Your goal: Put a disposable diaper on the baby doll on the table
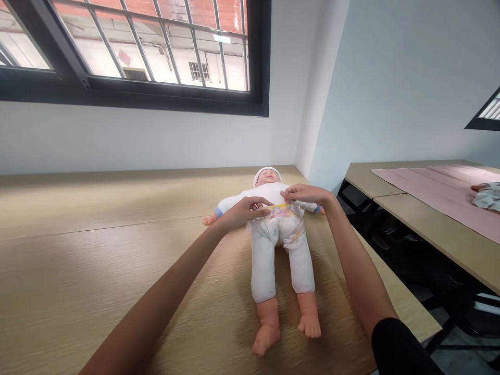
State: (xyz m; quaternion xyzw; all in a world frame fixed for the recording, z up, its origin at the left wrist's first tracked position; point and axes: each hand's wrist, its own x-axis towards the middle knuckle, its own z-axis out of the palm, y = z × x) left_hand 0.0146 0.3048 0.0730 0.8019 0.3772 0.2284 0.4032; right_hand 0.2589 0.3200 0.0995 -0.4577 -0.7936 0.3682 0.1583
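A baby doll [262,271] lies on its back, head toward the wall, in a white cap and white body with blue cuffs. Around its hips sits a white diaper [279,223] with a coloured print and a yellow waist edge. My left hand [250,209] has its thumb and fingers closed at the diaper's waist, on the left side. At the other end of the waist my right hand [302,193] pinches with its fingertips, which partly hide the edge there. The doll's bare feet point toward me.
The doll lies on a wooden table [97,281] pushed against the wall below a barred window [156,94]. Across a gap on the right stands another table [422,224] with a pink cloth [437,192] and a bundled pale cloth item [487,197] on it.
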